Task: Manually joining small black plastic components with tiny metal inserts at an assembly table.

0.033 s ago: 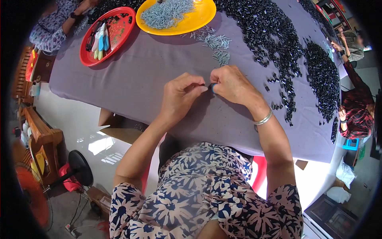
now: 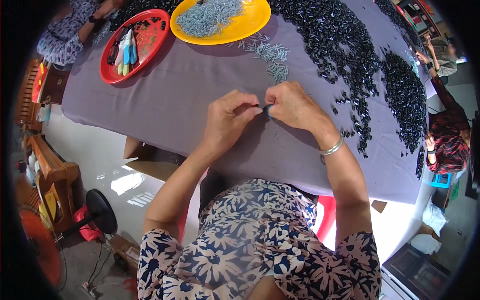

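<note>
My left hand is above the grey-purple tablecloth, thumb and forefinger pinched on a small black piece that looks like those heaped on the table. Close beside it, my right hand is curled into a fist. A bit of blue shows at its fingers; what it belongs to is hidden. The fingertips of both hands nearly meet. Just beyond them lies a loose scatter of small grey pins. Large heaps of short black tubular pieces spread over the table on the right.
A yellow plate of grey pins stands at the far middle. Left of it, a red tray holds several tools with coloured handles and black bits. Other people sit at the far left and right. A fan stands at lower left.
Both hands have shifted very slightly to the right. Their grips look the same, and the things on the table have not moved.
</note>
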The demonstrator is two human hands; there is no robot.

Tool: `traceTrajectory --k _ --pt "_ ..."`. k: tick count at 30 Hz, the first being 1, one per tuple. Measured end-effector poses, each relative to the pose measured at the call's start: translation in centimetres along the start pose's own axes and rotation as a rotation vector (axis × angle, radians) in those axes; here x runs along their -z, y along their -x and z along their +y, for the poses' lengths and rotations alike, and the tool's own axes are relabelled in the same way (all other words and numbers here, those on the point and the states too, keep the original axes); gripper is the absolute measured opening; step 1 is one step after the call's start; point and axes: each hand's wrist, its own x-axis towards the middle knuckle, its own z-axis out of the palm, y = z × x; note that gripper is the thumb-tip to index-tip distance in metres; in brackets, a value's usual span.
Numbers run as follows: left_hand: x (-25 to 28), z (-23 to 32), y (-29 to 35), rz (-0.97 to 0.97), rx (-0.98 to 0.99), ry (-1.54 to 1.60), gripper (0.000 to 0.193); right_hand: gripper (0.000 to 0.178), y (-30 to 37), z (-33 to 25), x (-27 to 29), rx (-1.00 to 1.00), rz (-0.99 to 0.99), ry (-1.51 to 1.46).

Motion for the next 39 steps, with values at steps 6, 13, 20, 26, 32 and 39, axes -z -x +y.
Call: traceTrajectory --k 6,13,20,26,32,39 --pt "-3.0 0.6 -1.5 -0.055 -0.005 -0.011 0.014 0.017 3.1 2.5 0.5 -0.203 0.091 -0.660" --pt "-4.3 -0.4 -2.0 0.008 -0.289 -0.462 0.018 0.028 4.4 3.1 -1.4 -0.183 0.277 -0.845" --pt "-4.2 -0.5 -2.1 0.042 -0.232 -0.480 0.014 0.019 4.0 3.1 -1.8 -0.123 0.281 -0.694" --pt "-4.1 -0.5 -2.0 0.029 -0.241 -0.488 0.015 0.015 3.8 3.1 -2.3 -0.061 0.311 -0.585" --pt "-4.0 -0.7 -2.0 0.022 -0.233 -0.477 0.015 0.015 3.8 2.8 -2.3 -0.028 0.309 -0.575" --pt "-4.0 -0.9 -2.2 0.002 -0.262 -0.488 0.016 0.021 3.5 2.3 -1.9 0.005 0.323 -0.457"
